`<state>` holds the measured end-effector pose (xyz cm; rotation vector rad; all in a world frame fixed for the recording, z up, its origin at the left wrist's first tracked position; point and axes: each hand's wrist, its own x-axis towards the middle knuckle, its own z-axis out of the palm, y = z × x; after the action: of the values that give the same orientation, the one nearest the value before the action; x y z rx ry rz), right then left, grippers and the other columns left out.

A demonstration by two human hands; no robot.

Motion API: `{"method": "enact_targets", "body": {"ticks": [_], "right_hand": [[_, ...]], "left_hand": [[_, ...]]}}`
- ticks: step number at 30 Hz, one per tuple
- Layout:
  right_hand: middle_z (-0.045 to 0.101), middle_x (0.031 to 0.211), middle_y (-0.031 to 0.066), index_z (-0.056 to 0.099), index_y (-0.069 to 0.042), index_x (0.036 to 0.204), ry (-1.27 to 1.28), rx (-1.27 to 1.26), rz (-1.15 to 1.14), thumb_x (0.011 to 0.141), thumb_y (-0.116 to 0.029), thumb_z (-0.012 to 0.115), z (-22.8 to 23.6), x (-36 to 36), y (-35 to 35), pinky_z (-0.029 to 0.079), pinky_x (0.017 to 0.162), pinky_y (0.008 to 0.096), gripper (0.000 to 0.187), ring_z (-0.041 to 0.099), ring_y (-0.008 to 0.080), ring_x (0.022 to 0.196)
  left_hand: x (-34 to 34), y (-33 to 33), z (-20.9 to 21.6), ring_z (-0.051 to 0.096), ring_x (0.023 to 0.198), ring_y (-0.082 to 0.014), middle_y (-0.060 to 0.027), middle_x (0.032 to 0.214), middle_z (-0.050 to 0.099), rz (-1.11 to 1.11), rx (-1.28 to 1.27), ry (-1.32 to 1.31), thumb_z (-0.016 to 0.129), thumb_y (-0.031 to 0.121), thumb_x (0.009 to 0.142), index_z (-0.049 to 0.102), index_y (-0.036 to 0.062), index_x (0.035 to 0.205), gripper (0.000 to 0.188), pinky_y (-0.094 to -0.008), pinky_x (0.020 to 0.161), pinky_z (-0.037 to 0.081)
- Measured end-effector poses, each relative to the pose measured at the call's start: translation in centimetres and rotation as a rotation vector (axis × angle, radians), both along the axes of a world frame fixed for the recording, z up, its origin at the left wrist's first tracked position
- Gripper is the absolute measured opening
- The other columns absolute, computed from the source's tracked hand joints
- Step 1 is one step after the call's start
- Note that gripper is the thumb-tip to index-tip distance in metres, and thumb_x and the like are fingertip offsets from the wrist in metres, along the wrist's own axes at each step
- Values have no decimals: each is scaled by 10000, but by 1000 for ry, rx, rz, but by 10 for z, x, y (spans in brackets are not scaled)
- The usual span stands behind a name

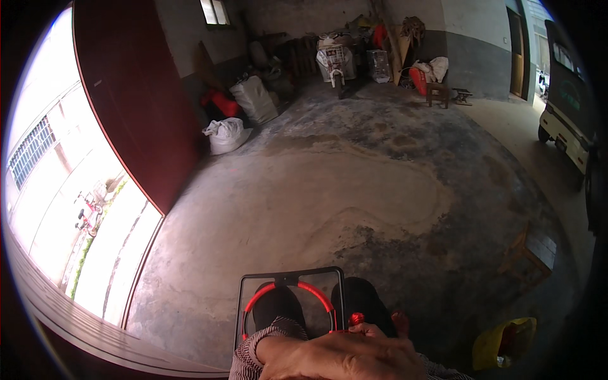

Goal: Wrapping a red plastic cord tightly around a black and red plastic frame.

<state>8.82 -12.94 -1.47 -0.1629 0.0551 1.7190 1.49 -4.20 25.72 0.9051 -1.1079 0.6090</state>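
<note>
1. Concrete floor (304,190), patchy grey and tan, fills most of the room I am watching from afar.
2. Nearest the hands I have a black frame (288,278) with red bands (320,294), low in view, overlapping 2 dark-trousered knees (367,294).
3. Left hand (335,356) comes across from a striped sleeve (273,330), its back toward me; its fingers are out of my sight, so I cannot tell what they hold.
4. Right hand is mostly covered, and I cannot tell how its fingers stand. Near the frame's lower right I see a shiny red knob (357,318) beside a fingertip (367,329); whose hand that is, I cannot tell.
5. Farther right, a yellow bag (486,349) sits near a wooden stool (537,250).
6. Toward the back I see 2 white sacks (228,140), a dark red door (136,95) and a scooter (335,58).
7. Far right, a vehicle (565,95) is parked.
</note>
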Motion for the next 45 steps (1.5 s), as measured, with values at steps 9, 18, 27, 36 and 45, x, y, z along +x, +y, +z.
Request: {"method": "enact_targets", "body": {"ticks": [9, 18, 27, 36, 45], "right_hand": [[671, 1003, 147, 590, 25, 1063, -74, -160, 33, 899, -174, 510, 14, -1, -1, 502, 873, 359, 270, 654, 235, 883], [671, 1007, 142, 592, 18, 1062, -140, -315, 71, 898, -186, 516, 18, -5, 1, 491, 887, 359, 273, 648, 231, 899], [669, 1022, 150, 591, 17, 1061, -128, -293, 94, 896, -200, 522, 3, -5, 3, 477, 907, 374, 281, 643, 234, 917], [669, 984, 184, 578, 21, 1073, 16, -189, 89, 884, -161, 538, -51, -7, 10, 500, 898, 391, 266, 662, 276, 900], [551, 1221, 143, 444, -5, 1298, -1630, -50, -69, 966, -244, 432, 142, -13, -34, 430, 996, 351, 409, 544, 184, 1143]], "left_hand": [[4, 4, 15, 605, 840, -322, -247, 927, 607, -197, 2, 112, 638, 433, 861, 528, -178, 1157, 688, -414, 699, 465], [3, 0, 6, 566, 839, -302, -245, 962, 593, -140, 16, 134, 598, 307, 846, 538, -167, 1149, 565, -409, 747, 435], [9, 3, -6, 556, 863, -313, -240, 1015, 571, -172, 29, 68, 618, 365, 846, 550, -154, 1142, 601, -426, 772, 415], [-7, 21, -6, 562, 915, -278, -234, 1033, 558, -402, 86, 343, 663, 444, 837, 470, -160, 1225, 743, -457, 799, 420], [-2, 31, -40, 652, 747, -242, -156, 782, 638, 332, 569, 636, 603, 69, 881, 616, -49, 1078, 230, -328, 688, 497]]}}
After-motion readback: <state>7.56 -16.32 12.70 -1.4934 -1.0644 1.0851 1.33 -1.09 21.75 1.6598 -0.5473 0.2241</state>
